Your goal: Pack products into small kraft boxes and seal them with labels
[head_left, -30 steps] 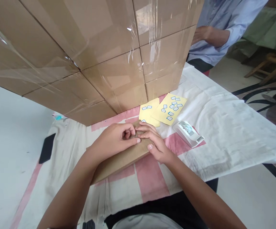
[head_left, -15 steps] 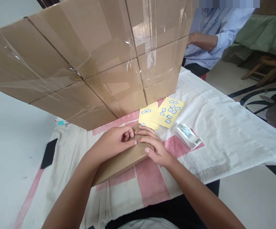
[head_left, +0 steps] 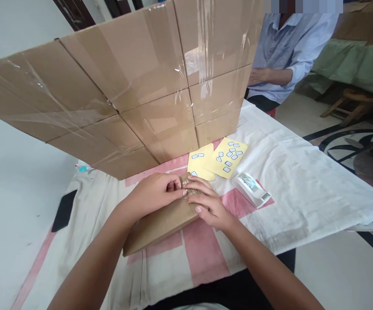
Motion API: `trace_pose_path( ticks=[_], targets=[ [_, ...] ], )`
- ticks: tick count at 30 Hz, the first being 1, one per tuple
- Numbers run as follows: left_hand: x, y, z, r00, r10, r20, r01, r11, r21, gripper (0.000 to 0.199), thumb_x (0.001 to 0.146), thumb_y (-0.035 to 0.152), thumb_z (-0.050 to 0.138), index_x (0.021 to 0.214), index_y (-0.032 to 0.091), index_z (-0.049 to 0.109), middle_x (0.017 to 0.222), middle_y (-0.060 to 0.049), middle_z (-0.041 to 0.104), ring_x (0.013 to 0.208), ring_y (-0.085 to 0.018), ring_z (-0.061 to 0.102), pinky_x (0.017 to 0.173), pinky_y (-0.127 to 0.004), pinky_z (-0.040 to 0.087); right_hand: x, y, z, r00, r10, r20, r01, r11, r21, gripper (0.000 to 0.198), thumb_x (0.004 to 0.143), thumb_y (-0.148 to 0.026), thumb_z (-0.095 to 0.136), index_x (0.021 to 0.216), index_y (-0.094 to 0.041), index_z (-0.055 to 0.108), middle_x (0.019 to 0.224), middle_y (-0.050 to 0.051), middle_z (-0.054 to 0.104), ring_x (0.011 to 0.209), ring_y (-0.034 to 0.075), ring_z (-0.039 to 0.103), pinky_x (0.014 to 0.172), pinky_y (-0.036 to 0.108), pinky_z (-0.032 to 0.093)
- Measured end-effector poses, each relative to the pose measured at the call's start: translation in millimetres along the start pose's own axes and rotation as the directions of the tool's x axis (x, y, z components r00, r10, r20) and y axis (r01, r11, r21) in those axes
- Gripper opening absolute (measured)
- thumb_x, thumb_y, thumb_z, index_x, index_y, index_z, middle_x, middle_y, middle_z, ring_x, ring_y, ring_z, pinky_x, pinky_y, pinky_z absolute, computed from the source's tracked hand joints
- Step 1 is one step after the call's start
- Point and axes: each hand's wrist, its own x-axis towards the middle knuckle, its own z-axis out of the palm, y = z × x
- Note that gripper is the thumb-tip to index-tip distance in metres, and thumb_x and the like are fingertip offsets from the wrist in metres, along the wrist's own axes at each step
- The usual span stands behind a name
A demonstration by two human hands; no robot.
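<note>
A flat brown cardboard box [head_left: 160, 226] lies at a slant on the table in front of me. Over its far end my left hand [head_left: 155, 191] is closed, fingers curled in and thumb pressed toward them. Crinkled, shiny clear tape [head_left: 191, 192] shows at those fingertips; the exact grip is partly hidden. My right hand [head_left: 210, 204] rests on the same end with its fingers stretched out and slightly apart, touching the tape and the box top.
A tall taped cardboard partition [head_left: 157, 107] stands behind the box. Two yellow sheets [head_left: 226, 157] with small blue-edged stickers lie near its foot. At right is a white tape dispenser [head_left: 251, 189], at left a black phone [head_left: 64, 211]. Beyond the partition sits another person [head_left: 289, 56].
The camera view has tilted up slightly. Shiny tape now shows between my hands on the box end, and my right hand has shifted a little there. The box stays in place.
</note>
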Motion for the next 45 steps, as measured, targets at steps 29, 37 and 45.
trace_pose_path(
  ticks=[29, 37, 45],
  targets=[
    [16, -46, 17, 0.987, 0.149, 0.057, -0.135, 0.972, -0.193, 0.065, 0.089, 0.063, 0.059, 0.147, 0.034, 0.049, 0.150, -0.002, 0.056, 0.136, -0.033, 0.052, 0.111, -0.044, 0.044, -4, -18, 1, 0.997, 0.074, -0.014, -0.074, 0.997, -0.001, 0.036, 0.103, -0.045, 0.042, 0.105, -0.024, 0.071, 0.139, 0.009, 0.057, 0.142, 0.026, 0.044, 0.119, 0.047, 0.036],
    [10, -39, 23, 0.991, 0.120, 0.064, -0.104, 0.971, -0.214, 0.069, 0.091, 0.069, 0.051, 0.151, 0.036, 0.043, 0.161, 0.000, 0.040, 0.149, -0.030, 0.037, 0.123, -0.048, 0.028, -10, -33, 15, 0.961, 0.212, -0.177, -0.167, 0.956, 0.241, 0.032, 0.100, -0.050, 0.053, 0.094, -0.024, 0.072, 0.138, 0.010, 0.053, 0.138, 0.028, 0.049, 0.118, 0.047, 0.036],
    [1, -41, 8, 0.997, 0.079, -0.014, -0.080, 0.990, -0.113, 0.062, 0.096, 0.065, 0.035, 0.141, 0.030, 0.058, 0.150, -0.001, 0.055, 0.141, -0.029, 0.049, 0.119, -0.045, 0.036, -62, -48, -3, 0.871, 0.360, -0.334, -0.311, 0.931, 0.194, 0.024, 0.104, -0.036, 0.048, 0.120, -0.030, 0.065, 0.132, 0.011, 0.060, 0.118, 0.025, 0.064, 0.098, 0.044, 0.054]
  ],
)
